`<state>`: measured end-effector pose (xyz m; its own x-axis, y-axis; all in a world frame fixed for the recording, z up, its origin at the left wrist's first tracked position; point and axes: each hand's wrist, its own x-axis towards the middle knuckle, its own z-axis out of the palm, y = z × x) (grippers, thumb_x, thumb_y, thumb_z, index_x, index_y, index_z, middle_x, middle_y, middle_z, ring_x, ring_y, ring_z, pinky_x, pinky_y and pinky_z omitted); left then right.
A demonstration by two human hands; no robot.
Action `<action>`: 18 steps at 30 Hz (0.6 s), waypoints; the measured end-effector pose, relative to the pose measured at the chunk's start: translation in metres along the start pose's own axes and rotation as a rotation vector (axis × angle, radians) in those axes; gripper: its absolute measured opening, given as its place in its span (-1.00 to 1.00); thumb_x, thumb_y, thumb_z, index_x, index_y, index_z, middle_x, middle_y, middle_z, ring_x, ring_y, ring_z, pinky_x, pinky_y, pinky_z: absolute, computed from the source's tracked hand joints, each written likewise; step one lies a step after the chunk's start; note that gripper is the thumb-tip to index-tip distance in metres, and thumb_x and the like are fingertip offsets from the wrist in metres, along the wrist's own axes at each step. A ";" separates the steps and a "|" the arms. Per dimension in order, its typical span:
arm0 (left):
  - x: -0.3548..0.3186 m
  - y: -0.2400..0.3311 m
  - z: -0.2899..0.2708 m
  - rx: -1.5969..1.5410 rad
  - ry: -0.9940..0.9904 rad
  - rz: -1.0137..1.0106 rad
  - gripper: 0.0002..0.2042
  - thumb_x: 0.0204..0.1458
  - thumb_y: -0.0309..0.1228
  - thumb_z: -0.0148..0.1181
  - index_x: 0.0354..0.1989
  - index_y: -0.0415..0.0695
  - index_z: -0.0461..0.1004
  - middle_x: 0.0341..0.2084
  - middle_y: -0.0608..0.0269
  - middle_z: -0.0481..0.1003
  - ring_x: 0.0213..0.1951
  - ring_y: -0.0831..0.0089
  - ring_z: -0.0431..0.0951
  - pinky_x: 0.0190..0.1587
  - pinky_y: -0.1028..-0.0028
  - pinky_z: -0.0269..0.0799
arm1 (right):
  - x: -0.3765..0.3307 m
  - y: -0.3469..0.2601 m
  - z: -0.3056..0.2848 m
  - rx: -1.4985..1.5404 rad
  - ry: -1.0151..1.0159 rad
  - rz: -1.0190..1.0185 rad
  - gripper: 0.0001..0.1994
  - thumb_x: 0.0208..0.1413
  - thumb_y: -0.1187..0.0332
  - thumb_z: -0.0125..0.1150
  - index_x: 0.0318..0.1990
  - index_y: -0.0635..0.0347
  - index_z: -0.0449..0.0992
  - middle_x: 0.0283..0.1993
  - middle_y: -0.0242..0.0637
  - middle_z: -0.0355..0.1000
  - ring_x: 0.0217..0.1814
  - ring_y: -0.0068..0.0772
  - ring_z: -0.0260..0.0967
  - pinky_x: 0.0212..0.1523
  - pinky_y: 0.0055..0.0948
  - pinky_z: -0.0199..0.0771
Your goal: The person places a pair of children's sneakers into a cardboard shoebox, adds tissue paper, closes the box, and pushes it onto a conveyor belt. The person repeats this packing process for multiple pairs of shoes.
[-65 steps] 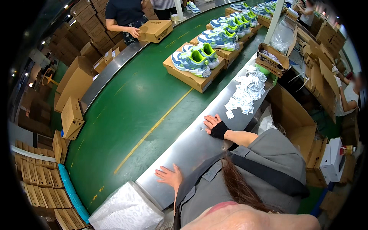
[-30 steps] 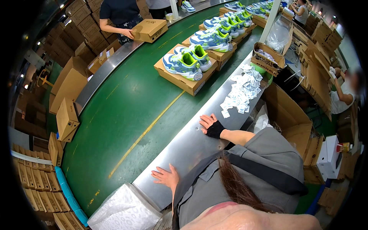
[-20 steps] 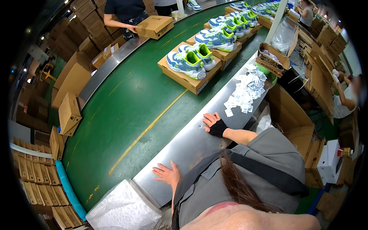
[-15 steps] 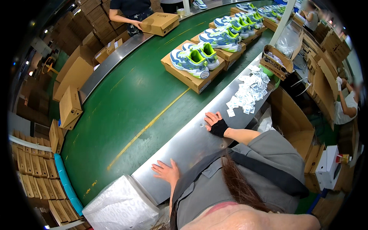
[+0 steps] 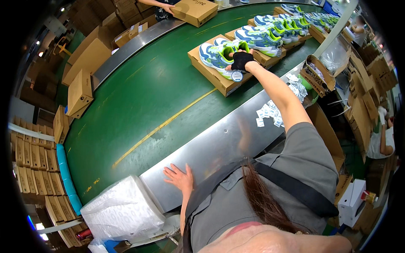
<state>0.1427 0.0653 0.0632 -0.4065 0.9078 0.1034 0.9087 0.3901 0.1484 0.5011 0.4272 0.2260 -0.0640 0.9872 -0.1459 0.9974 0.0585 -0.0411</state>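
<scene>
A pair of blue, white and lime-green sneakers (image 5: 211, 55) rests on a brown shoebox (image 5: 206, 69) on the green conveyor. My right hand (image 5: 241, 60), in a black fingerless glove, reaches out to the nearer right end of this pair. Its fingers close around the heel part of one sneaker and hide some of it. A round tag (image 5: 237, 76) hangs just below the hand. My left hand (image 5: 181, 178) lies flat on the metal ledge (image 5: 202, 162), holding nothing, with its fingers spread.
Small white packets (image 5: 270, 111) lie piled on the ledge, partly behind my right arm. Plastic-wrapped white sheets (image 5: 122, 206) are stacked at the lower left. More sneakers on boxes (image 5: 259, 38) line the belt. Across it, a person's hand (image 5: 168, 9) touches a shoebox (image 5: 195, 12).
My right hand has left the metal ledge and moved forward onto the nearest pair of sneakers. The left hand stays flat on the ledge. The view has shifted slightly.
</scene>
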 end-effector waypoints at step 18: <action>0.129 0.064 -0.116 -0.786 0.206 0.214 -0.63 0.09 -0.28 -0.05 -0.04 -0.33 0.31 -0.05 -0.06 0.33 0.01 0.13 0.31 0.07 0.35 0.15 | -0.166 -0.126 0.068 0.241 0.202 -1.514 -0.62 -0.47 -0.04 0.27 -0.53 0.04 0.49 -0.44 -0.26 0.34 -0.28 -0.23 0.29 -0.10 -0.14 0.09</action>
<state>0.1371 0.1898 0.1998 -0.3113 0.8739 0.3734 0.6686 -0.0778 0.7395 0.3835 0.2459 0.1885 -0.9507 0.0324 0.3083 -0.0242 0.9837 -0.1782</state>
